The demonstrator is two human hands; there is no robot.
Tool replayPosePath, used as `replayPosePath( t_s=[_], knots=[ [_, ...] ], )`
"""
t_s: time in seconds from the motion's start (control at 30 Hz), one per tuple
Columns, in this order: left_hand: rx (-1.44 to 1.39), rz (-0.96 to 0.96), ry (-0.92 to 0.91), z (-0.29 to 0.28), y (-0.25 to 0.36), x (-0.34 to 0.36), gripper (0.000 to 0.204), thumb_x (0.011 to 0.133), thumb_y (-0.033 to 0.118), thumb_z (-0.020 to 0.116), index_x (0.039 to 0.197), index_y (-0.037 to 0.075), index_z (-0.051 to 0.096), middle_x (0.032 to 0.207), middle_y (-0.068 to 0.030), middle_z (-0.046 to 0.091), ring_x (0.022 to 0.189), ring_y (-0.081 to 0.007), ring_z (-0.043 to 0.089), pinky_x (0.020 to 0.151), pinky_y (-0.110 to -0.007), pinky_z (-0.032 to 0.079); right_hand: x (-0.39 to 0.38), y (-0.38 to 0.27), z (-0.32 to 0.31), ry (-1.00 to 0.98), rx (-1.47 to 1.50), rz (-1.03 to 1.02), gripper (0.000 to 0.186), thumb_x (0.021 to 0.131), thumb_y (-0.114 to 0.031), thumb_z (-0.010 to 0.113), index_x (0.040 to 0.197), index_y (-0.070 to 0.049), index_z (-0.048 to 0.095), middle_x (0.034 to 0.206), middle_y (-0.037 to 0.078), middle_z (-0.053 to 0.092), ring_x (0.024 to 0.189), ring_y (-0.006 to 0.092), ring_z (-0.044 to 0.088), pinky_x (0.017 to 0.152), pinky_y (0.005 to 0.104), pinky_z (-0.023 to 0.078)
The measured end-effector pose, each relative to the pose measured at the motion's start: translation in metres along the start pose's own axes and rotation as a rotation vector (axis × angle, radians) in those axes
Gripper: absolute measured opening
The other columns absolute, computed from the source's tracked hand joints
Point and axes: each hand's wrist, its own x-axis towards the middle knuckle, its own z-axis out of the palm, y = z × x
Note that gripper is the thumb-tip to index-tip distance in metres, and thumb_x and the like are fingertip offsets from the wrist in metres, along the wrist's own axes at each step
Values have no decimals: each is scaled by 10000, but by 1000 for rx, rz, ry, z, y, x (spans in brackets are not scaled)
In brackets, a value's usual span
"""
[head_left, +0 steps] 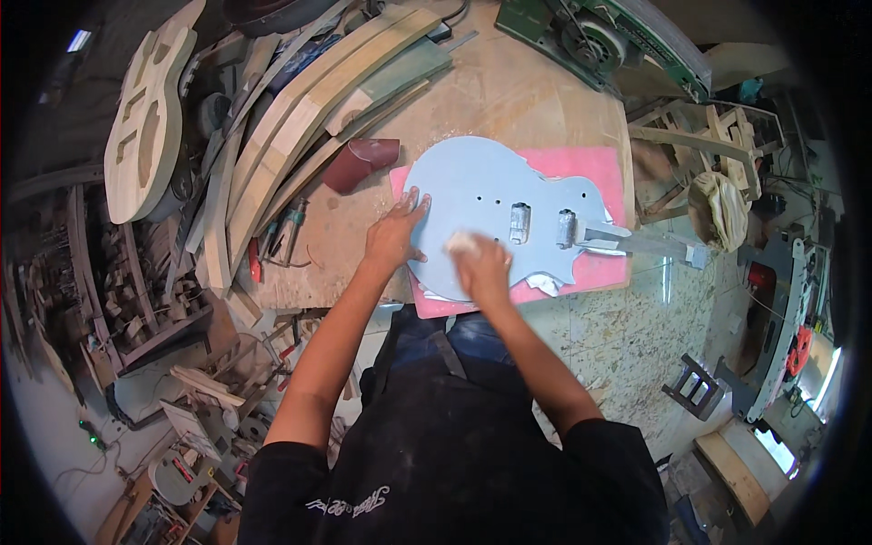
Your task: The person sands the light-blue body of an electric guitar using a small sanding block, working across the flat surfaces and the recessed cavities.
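An electric guitar body with a pale grey-blue coat lies flat on a pink foam sheet, its neck pointing right past the bench edge. Masking covers the two pickup cavities and part of the neck. My left hand rests on the body's left edge, fingers spread. Over the lower middle of the body, my right hand presses a small pale pad against the surface. Motion blurs that hand, and its fingers hide most of the pad.
Reddish-brown sandpaper lies left of the guitar on the wooden bench. Curved wood pieces are stacked farther left, near pliers. A bare wooden guitar body stands at far left. A green machine sits at the back.
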Motion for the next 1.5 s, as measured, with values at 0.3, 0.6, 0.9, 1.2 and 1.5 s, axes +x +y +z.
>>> replayPosePath(
  t_s=[0.3,0.6,0.9,1.2,1.5],
  knots=[
    [50,-18,-9,6,0,-3,1312,520,187,994,1649,269,331,1724,-78,293,1524,-290,406,1170,-413,469,-31,-36,1,-49,-36,-56,248,898,-203,728,1144,-186,753,1352,159,621,1245,393,545,1010,553,410],
    [96,-30,-55,3,8,-1,1333,523,177,1001,1656,260,303,1732,-85,271,1525,-297,405,1167,-416,477,44,4,-26,122,-71,145,281,929,-225,687,1203,-193,740,1346,143,598,1228,392,530,1013,582,406],
    [135,-15,-96,6,11,1,1458,468,243,1022,1682,238,214,1753,-117,193,1565,-319,326,1206,-451,428,2,16,-14,96,-7,-61,195,889,-182,726,1081,-156,750,1313,170,633,1186,400,573,968,576,423],
    [207,-55,-83,11,16,-6,1571,402,332,1039,1692,199,153,1755,-148,158,1576,-340,296,1236,-465,384,-61,1,-11,-35,31,-129,273,863,-184,735,1117,-279,772,1372,96,594,1284,340,508,1042,583,364],
    [201,-70,-86,12,17,-3,1576,397,329,1040,1694,220,151,1757,-138,160,1585,-330,277,1239,-476,380,-21,5,-22,106,-68,37,261,819,-134,733,1054,-234,788,1415,85,600,1270,332,521,1063,531,359]
  ],
)
